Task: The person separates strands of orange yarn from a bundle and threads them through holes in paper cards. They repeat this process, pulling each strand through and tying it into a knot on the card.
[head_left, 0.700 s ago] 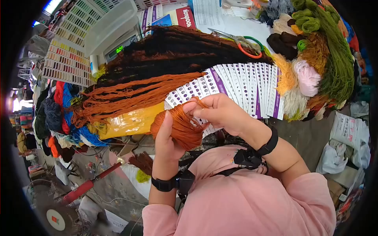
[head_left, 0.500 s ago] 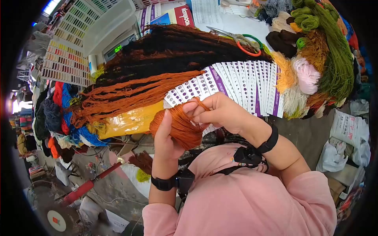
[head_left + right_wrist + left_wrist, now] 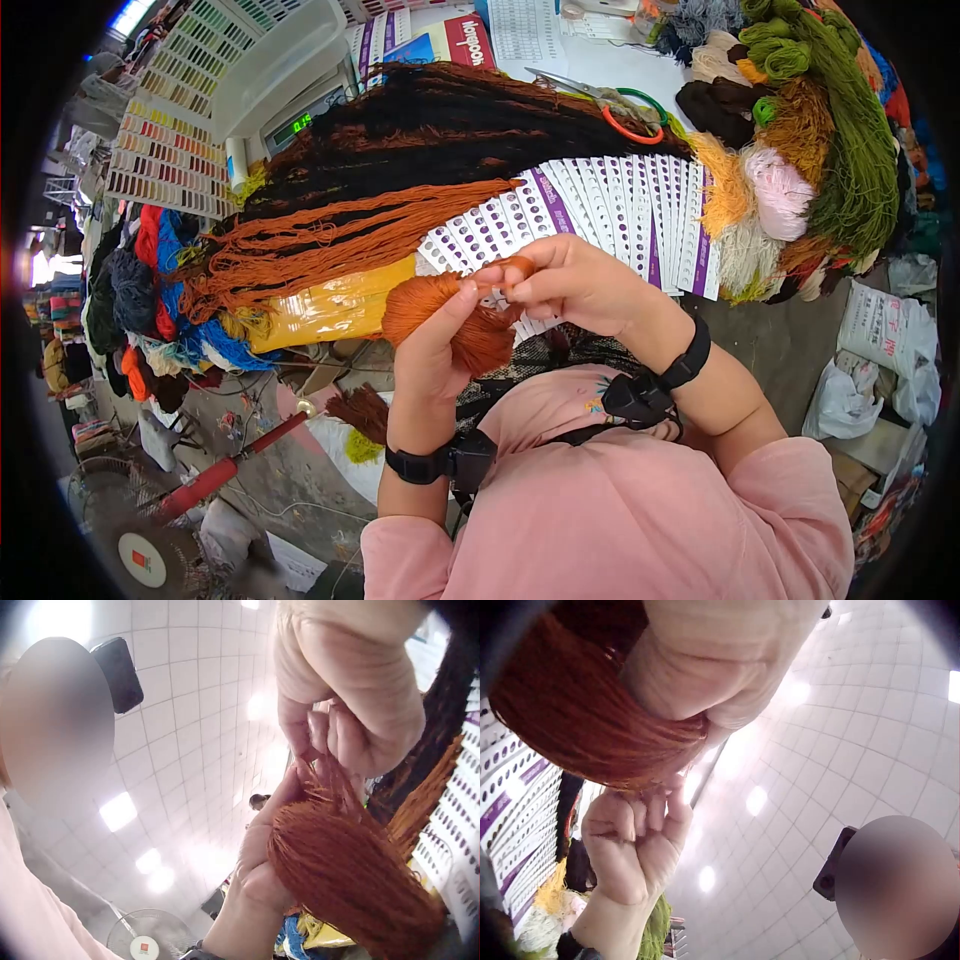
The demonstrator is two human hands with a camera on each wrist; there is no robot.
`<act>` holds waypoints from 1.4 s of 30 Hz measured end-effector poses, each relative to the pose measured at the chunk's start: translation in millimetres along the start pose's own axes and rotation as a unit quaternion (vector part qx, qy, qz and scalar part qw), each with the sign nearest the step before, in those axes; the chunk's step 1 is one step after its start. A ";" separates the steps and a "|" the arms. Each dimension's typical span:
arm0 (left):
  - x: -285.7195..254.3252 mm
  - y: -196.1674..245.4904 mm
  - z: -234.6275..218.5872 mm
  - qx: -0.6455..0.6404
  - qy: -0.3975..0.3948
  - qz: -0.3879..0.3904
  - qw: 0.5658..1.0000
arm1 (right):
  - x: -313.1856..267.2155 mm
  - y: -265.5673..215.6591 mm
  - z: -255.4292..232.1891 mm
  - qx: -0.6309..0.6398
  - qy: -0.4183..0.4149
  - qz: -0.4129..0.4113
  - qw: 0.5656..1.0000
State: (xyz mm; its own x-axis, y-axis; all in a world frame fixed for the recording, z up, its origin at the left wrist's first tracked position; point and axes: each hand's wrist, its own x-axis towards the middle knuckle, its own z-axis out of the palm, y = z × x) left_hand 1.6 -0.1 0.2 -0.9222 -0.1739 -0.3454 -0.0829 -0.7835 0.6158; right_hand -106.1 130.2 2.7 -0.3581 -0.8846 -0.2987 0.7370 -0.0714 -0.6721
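Note:
A rust-orange hank of yarn (image 3: 420,310) is gripped in my left hand (image 3: 430,365), the thumb lying across it toward my right fingers. With curled fingers and thumb, my right hand (image 3: 585,290) pinches a small twist of the same yarn at the hank's right end. In the right wrist view, loose strands (image 3: 330,780) run from the hank up to the pinching fingers, and both hands' fingertips come close together there. The left wrist view has the hank (image 3: 570,720) large in front, hiding part of my left fingers.
Long black-brown yarn (image 3: 420,130) and orange yarn (image 3: 340,235) lie over the table beside fanned shade cards (image 3: 600,215). Behind are scissors (image 3: 635,120) and a digital scale (image 3: 290,130). Coloured hanks (image 3: 780,190) heap at right; a fan (image 3: 145,555) stands lower left.
My left thumb has tipped right toward my right fingers. The yarn loop at my right fingertips is now gathered into a tight twist, and the right hand has turned slightly.

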 end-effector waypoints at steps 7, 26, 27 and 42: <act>1.7 -1.9 1.3 -0.051 -0.041 0.029 0.997 | -2.7 -7.7 4.8 -0.028 0.038 0.028 0.999; 1.6 -2.9 0.7 -0.025 -0.088 0.034 0.995 | -2.5 2.0 -8.0 0.073 -0.014 -0.006 0.997; 1.8 -3.6 1.8 -0.019 -0.082 0.038 0.996 | -2.3 1.5 -6.9 0.062 -0.002 -0.001 0.998; 2.3 -2.7 4.9 -0.028 -0.103 0.032 0.994 | 3.6 -2.8 18.8 -0.189 0.086 0.019 0.978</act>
State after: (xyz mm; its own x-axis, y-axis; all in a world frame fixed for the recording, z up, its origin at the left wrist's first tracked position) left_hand -2.2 4.5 1.3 -0.9833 -0.1031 -0.1499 -0.0052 -0.8077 0.5896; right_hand -98.7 118.6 16.3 -0.4500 -0.7902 -0.4160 0.4988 0.1639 -0.8511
